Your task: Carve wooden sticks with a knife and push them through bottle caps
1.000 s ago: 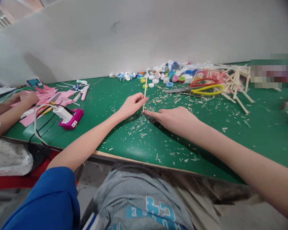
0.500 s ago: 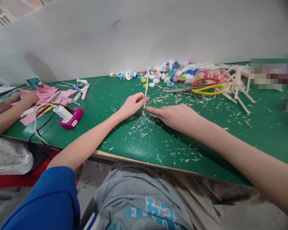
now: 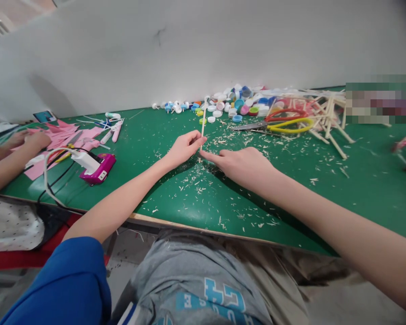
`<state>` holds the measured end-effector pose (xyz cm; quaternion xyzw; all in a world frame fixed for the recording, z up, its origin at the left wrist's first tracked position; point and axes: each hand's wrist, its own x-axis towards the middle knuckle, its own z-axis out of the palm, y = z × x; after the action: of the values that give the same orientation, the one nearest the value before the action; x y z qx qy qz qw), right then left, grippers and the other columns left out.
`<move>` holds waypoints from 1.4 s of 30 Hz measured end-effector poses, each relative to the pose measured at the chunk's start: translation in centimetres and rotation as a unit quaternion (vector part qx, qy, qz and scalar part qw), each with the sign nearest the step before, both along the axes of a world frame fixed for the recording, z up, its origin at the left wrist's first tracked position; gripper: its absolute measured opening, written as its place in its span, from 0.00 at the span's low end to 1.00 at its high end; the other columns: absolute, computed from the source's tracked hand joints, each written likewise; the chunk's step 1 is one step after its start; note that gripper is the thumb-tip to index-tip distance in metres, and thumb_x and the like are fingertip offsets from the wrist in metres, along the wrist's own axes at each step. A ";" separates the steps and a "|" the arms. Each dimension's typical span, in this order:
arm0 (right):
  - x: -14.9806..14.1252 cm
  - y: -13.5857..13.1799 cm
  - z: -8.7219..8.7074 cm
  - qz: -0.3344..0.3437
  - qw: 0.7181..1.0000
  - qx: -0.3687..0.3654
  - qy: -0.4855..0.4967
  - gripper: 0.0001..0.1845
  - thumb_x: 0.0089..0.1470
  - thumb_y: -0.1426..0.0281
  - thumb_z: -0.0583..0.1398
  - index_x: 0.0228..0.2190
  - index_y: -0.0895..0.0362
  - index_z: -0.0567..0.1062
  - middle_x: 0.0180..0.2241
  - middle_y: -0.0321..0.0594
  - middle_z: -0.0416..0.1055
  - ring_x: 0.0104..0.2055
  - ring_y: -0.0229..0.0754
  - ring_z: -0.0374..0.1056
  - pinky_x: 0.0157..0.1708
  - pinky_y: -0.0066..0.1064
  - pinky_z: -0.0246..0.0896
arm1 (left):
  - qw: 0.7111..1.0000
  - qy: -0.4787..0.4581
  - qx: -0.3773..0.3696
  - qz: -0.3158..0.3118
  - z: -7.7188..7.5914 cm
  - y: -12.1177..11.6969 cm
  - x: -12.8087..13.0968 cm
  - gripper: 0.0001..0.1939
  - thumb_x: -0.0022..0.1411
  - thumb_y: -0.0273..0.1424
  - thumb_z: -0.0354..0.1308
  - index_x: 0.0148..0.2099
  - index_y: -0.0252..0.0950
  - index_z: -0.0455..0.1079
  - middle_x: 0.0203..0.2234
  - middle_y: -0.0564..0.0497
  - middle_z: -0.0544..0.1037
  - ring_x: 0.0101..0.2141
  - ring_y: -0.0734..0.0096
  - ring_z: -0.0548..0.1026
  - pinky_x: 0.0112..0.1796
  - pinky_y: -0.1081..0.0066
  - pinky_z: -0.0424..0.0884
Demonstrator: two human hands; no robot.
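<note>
My left hand [image 3: 182,148] pinches a thin wooden stick [image 3: 202,124] and holds it upright, its lower end resting on the green table [image 3: 176,194]. My right hand [image 3: 244,164] lies low on the table just right of the stick's foot, its fingers drawn together with the fingertips at the stick's base; what they grip, if anything, is hidden. Pale wood shavings [image 3: 203,185] are scattered all around both hands.
Bottle caps [image 3: 230,104] are heaped by the white wall. Red and yellow scissors [image 3: 284,122] and a stick frame [image 3: 328,117] lie at right. A pink glue gun [image 3: 96,168] with cable, pink paper [image 3: 67,135] and another person's hands [image 3: 30,140] are at left.
The view shifted slightly; both hands stay at the stick with only small movement of the right fingertips at its base.
</note>
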<state>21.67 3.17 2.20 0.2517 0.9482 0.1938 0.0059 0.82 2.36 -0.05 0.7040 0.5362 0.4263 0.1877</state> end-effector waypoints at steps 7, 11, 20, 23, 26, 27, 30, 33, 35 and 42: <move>0.1 0.0 0.4 -0.009 1.000 -0.012 0.009 0.30 0.61 0.73 0.49 0.64 0.47 0.56 0.29 0.38 0.68 0.20 0.32 0.51 0.22 0.29 0.34 | 1.000 0.002 0.003 -0.004 -0.2 0.1 -0.1 0.15 0.66 0.38 0.52 0.28 0.38 0.58 0.18 0.59 0.62 0.21 0.78 0.59 0.27 0.72 0.57; 0.0 0.3 0.3 -0.005 1.000 -0.022 0.010 0.29 0.62 0.72 0.48 0.63 0.47 0.57 0.29 0.38 0.69 0.21 0.32 0.54 0.22 0.28 0.35 | 1.000 0.001 0.005 -0.006 -0.3 0.3 -0.3 0.15 0.66 0.40 0.52 0.28 0.38 0.59 0.18 0.59 0.62 0.21 0.78 0.59 0.27 0.72 0.58; -0.1 1.2 -0.1 0.014 1.000 -0.002 0.014 0.26 0.64 0.68 0.47 0.63 0.46 0.57 0.27 0.36 0.69 0.20 0.32 0.53 0.21 0.28 0.35 | 1.000 0.000 -0.001 -0.001 0.1 0.1 0.2 0.15 0.65 0.39 0.53 0.28 0.38 0.59 0.18 0.58 0.62 0.21 0.78 0.59 0.27 0.72 0.58; -0.1 1.1 0.0 0.011 1.000 -0.001 0.008 0.26 0.65 0.68 0.47 0.63 0.45 0.57 0.27 0.36 0.69 0.20 0.33 0.54 0.22 0.28 0.36 | 1.000 -0.002 -0.003 -0.001 0.1 0.1 0.2 0.15 0.65 0.38 0.53 0.28 0.38 0.59 0.18 0.59 0.62 0.21 0.78 0.59 0.27 0.71 0.58; -0.1 0.9 0.2 0.014 1.000 -0.002 0.003 0.26 0.65 0.68 0.47 0.63 0.47 0.57 0.27 0.37 0.69 0.21 0.32 0.55 0.23 0.28 0.38 | 1.000 -0.002 -0.002 -0.005 0.0 0.1 0.0 0.15 0.65 0.38 0.53 0.28 0.38 0.59 0.19 0.59 0.61 0.21 0.78 0.59 0.27 0.71 0.57; -0.1 0.9 0.2 0.014 1.000 -0.001 0.003 0.26 0.65 0.68 0.47 0.63 0.47 0.57 0.27 0.37 0.69 0.21 0.32 0.55 0.23 0.28 0.38 | 1.000 -0.001 -0.002 -0.006 0.0 0.0 0.0 0.15 0.65 0.39 0.53 0.28 0.38 0.59 0.19 0.59 0.61 0.22 0.78 0.59 0.27 0.71 0.57; 0.0 0.9 0.2 0.016 1.000 -0.004 0.003 0.26 0.64 0.69 0.47 0.63 0.47 0.57 0.27 0.37 0.69 0.21 0.33 0.56 0.23 0.28 0.38 | 1.000 -0.003 -0.003 -0.008 0.0 0.0 0.0 0.15 0.65 0.40 0.53 0.28 0.38 0.59 0.19 0.59 0.61 0.22 0.78 0.59 0.28 0.71 0.57; 0.0 0.9 0.2 0.021 1.000 -0.009 0.004 0.27 0.64 0.69 0.47 0.63 0.48 0.57 0.27 0.38 0.69 0.21 0.33 0.55 0.23 0.28 0.39 | 1.000 -0.007 -0.006 -0.005 0.1 -0.1 0.2 0.15 0.65 0.39 0.53 0.28 0.38 0.59 0.19 0.59 0.61 0.22 0.78 0.58 0.28 0.71 0.57; 0.0 0.9 0.2 0.024 1.000 -0.012 0.006 0.27 0.64 0.70 0.47 0.63 0.49 0.58 0.27 0.38 0.69 0.21 0.33 0.55 0.24 0.28 0.40 | 1.000 -0.010 -0.006 -0.004 0.1 -0.1 0.2 0.15 0.65 0.39 0.53 0.28 0.38 0.59 0.19 0.59 0.61 0.22 0.78 0.58 0.28 0.71 0.57; 0.1 0.8 0.2 0.019 1.000 -0.019 -0.003 0.28 0.63 0.70 0.46 0.64 0.48 0.56 0.29 0.39 0.70 0.23 0.35 0.58 0.25 0.28 0.41 | 1.000 -0.005 -0.001 -0.002 0.2 -0.1 0.2 0.15 0.65 0.40 0.53 0.28 0.38 0.59 0.19 0.59 0.61 0.22 0.77 0.58 0.28 0.71 0.57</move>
<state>21.75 4.01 2.43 0.2334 0.9561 0.1767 0.0095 1.07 2.22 0.16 0.7025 0.5348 0.4286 0.1919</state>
